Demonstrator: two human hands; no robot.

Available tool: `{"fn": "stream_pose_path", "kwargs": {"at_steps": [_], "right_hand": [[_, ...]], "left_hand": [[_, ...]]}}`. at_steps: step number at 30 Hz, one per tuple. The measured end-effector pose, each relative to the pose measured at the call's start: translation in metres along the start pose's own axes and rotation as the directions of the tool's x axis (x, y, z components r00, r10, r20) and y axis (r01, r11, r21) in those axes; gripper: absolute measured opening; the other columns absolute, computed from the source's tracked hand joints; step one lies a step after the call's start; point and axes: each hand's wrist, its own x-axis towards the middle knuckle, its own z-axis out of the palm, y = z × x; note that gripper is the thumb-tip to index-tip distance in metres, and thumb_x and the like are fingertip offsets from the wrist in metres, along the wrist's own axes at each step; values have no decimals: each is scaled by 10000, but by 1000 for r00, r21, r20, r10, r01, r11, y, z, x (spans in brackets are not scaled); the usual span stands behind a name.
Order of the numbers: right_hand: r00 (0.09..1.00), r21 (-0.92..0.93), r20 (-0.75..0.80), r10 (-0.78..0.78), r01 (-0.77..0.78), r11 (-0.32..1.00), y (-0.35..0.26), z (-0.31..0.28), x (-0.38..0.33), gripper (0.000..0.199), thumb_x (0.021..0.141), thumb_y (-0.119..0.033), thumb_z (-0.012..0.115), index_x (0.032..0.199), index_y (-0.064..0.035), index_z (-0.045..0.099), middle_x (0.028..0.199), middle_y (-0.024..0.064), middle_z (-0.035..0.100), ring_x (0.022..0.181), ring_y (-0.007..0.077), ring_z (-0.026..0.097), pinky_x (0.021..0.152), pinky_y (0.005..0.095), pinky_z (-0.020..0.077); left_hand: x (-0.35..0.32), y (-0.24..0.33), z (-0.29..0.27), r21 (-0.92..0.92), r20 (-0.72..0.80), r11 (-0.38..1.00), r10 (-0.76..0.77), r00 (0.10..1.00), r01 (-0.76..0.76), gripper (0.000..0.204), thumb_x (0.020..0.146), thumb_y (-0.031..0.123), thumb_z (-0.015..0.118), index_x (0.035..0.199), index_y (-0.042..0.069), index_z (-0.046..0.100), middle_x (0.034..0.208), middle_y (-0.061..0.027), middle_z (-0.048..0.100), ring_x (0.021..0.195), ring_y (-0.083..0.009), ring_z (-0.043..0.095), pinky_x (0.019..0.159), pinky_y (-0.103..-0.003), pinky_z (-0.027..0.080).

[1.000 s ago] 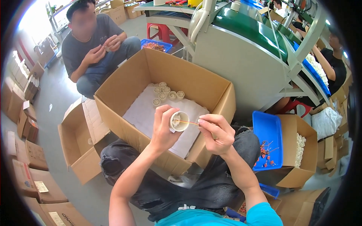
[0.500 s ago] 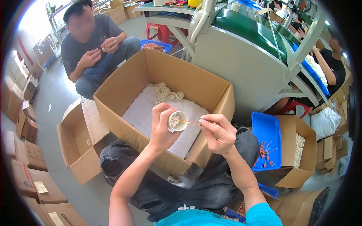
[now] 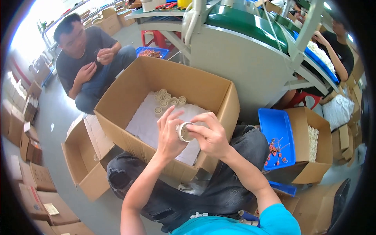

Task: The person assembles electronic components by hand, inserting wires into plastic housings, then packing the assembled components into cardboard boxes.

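My left hand (image 3: 169, 131) and my right hand (image 3: 208, 133) meet over the front of a large open cardboard box (image 3: 213, 88). Together they hold a small round white cup-shaped part (image 3: 184, 132), tipped on its side. My right fingers pinch its rim and cover part of it. Inside the box, white paper (image 3: 147, 121) lines the bottom, and several similar round white parts (image 3: 167, 100) stand grouped at the far end.
A blue tray (image 3: 274, 127) with small red-wired pieces sits to my right beside a cardboard box of white parts (image 3: 312, 141). An empty open box (image 3: 84, 156) lies to the left. A seated person (image 3: 88, 58) works across from me. A green conveyor (image 3: 254, 23) runs behind.
My right hand has moved in from the right and closed onto the round part. The thin stick it held out to the part's side is no longer visible.
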Motion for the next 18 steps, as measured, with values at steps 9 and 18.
{"fn": "stream_pose_path", "kwargs": {"at_steps": [9, 18], "right_hand": [[986, 43, 101, 133, -137, 990, -6, 2, 0, 202, 699, -29, 747, 899, -51, 740, 1117, 102, 607, 1030, 283, 575, 856, 384, 505], [938, 34, 97, 332, -336, 941, -8, 0, -3, 191, 696, -57, 769, 887, -69, 766, 1132, 100, 639, 976, 251, 614, 810, 359, 521]], "left_hand": [[-13, 0, 14, -217, 30, 970, -110, 994, 113, 543, 665, -15, 807, 1071, 48, 452, 974, -149, 643, 799, -307, 673, 678, -370, 542], [-10, 3, 13, -187, 48, 980, -57, 997, 65, 621, 678, 12, 840, 1119, 46, 405, 971, -137, 630, 809, -247, 656, 693, -341, 540]]}}
